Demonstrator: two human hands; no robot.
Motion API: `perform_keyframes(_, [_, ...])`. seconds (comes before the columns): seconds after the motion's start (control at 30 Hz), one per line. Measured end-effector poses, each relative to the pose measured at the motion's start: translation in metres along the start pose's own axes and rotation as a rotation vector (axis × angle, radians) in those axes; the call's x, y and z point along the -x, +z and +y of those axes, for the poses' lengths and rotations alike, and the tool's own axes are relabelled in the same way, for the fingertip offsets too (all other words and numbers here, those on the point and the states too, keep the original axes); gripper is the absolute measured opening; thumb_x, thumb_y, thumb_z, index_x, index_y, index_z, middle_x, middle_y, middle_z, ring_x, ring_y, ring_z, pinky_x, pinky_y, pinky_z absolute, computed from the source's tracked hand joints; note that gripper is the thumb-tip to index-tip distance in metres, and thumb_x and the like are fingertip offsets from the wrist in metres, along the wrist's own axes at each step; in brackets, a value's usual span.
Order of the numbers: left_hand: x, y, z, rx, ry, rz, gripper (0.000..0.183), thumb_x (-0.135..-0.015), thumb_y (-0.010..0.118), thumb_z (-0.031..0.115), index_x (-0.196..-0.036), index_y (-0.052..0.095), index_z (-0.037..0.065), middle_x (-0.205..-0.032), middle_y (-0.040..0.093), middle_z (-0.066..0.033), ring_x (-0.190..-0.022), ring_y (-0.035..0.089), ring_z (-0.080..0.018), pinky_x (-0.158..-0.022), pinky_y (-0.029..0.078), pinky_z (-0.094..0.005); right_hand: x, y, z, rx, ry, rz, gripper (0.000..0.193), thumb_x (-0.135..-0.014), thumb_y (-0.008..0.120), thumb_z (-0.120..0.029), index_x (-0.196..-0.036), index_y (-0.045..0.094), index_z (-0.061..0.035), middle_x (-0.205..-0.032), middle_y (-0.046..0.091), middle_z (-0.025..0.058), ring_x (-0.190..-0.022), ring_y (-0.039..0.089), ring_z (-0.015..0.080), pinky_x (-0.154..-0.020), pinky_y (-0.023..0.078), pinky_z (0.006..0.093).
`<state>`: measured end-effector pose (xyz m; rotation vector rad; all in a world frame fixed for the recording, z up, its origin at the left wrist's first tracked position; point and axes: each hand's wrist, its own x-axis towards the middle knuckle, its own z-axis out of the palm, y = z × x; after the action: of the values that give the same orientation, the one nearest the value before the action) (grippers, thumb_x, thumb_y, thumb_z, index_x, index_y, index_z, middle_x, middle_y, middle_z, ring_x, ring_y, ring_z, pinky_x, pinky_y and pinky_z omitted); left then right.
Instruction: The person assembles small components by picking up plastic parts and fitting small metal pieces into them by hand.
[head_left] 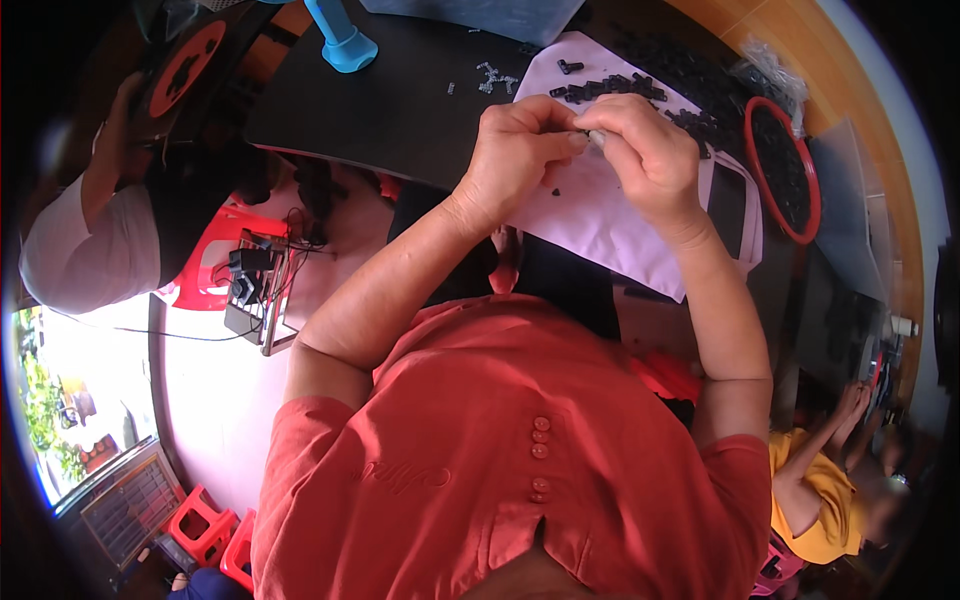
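Observation:
My left hand [513,152] and my right hand [652,158] meet over a pale pink cloth [590,220] on the dark table. Thumbs and fingers of both are pinched together around a tiny light-coloured piece [597,138]; most of it is hidden, so its kind is unclear. Just beyond the fingers lies a row of small black parts [610,88], with one black part [569,67] apart from them. To their left, several small clear pieces [492,77] are scattered on the bare tabletop. A tiny dark bit [556,191] rests on the cloth below my left hand.
A red-rimmed basket [816,205] of black parts stands at the right, past a dark flat rectangle [727,208] on the cloth. A blue stand [347,52] and a translucent bin [480,12] are at the back. Other people sit left and lower right.

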<state>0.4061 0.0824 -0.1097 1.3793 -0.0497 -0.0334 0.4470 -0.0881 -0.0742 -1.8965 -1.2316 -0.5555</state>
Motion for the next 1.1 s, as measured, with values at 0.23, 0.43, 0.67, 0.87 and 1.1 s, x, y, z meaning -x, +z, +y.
perform_keyframes(0.23, [0.000,0.000,0.001,0.120,-0.008,0.000,0.006,-0.089,0.067,0.002,-0.093,0.066,-0.003,-0.078,0.064,-0.0035,-0.064,0.057,-0.0091,-0.054,0.046,-0.0228,0.004,0.007,-0.003,-0.181,0.260,0.088,0.037,-0.077,0.061,0.014,-0.109,0.064,-0.0030,-0.098,0.069,0.0081,-0.085,0.069,0.0196,-0.076,0.056,0.0308])
perform_keyframes(0.43, [-0.002,-0.002,-0.003,0.183,-0.001,-0.007,0.007,-0.090,0.065,0.003,-0.094,0.066,-0.003,-0.081,0.065,-0.0039,-0.066,0.058,-0.0097,-0.058,0.046,-0.0228,0.005,-0.002,0.003,-0.045,0.156,-0.008,0.038,-0.072,0.069,0.007,-0.107,0.063,-0.0028,-0.102,0.065,0.0097,-0.093,0.067,0.0248,-0.080,0.054,0.0326])
perform_keyframes(0.67, [-0.003,-0.003,-0.006,0.222,0.033,-0.012,0.007,-0.090,0.066,0.004,-0.093,0.067,-0.002,-0.086,0.068,-0.0035,-0.079,0.061,-0.0089,-0.076,0.048,-0.0209,0.008,0.012,0.002,0.196,0.073,0.034,0.038,-0.066,0.073,0.001,-0.103,0.064,-0.0065,-0.099,0.064,0.0097,-0.087,0.063,0.0289,-0.076,0.051,0.0371])
perform_keyframes(0.87, [-0.002,0.001,-0.001,0.215,0.033,0.022,0.007,-0.089,0.067,0.004,-0.089,0.068,-0.003,-0.078,0.066,-0.0041,-0.069,0.061,-0.0097,-0.064,0.051,-0.0232,0.009,0.017,0.007,0.423,-0.107,0.111,0.036,-0.066,0.073,-0.002,-0.101,0.064,-0.0031,-0.093,0.062,0.0094,-0.079,0.060,0.0274,-0.071,0.048,0.0383])
perform_keyframes(1.1, [0.000,-0.004,0.000,0.145,0.015,-0.018,0.009,-0.090,0.067,0.006,-0.088,0.068,-0.002,-0.078,0.066,-0.0034,-0.070,0.061,-0.0093,-0.065,0.050,-0.0235,0.007,0.020,-0.001,0.439,-0.185,0.116,0.029,-0.067,0.073,-0.003,-0.094,0.064,-0.0007,-0.084,0.058,0.0095,-0.075,0.060,0.0277,-0.066,0.048,0.0373])
